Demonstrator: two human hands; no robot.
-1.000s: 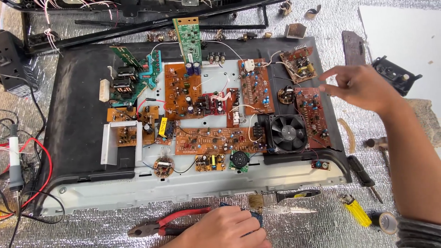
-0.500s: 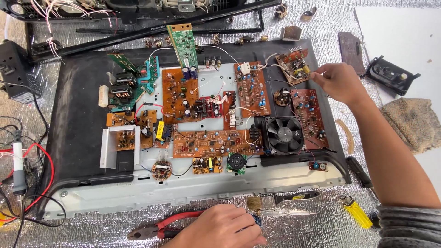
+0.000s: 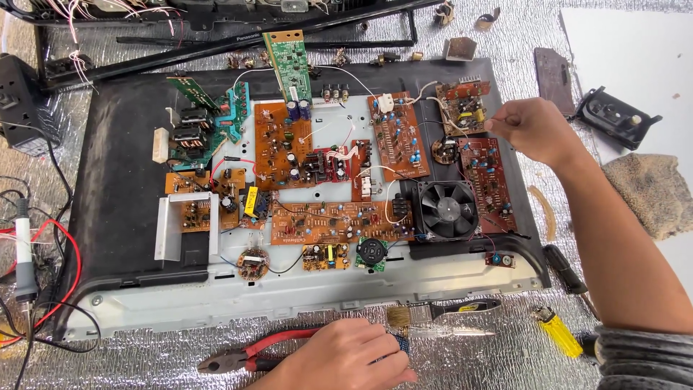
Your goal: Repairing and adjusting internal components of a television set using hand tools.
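Bright, even daylight fills the sharp view, glinting off the crinkled silver foil sheet (image 3: pixel 498 354) around the black chassis tray (image 3: pixel 119 217), with only soft shadows under the boards and slight bending toward the frame's edges.

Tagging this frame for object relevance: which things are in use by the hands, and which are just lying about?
In use:
- right hand, fingertips at the small brown circuit board in the chassis's top right corner
- left hand, resting on the red-handled pliers
- black flat chassis tray holding the boards

Lying about:
- black-handled paintbrush
- yellow-handled screwdriver
- brown cloth
- white soldering iron
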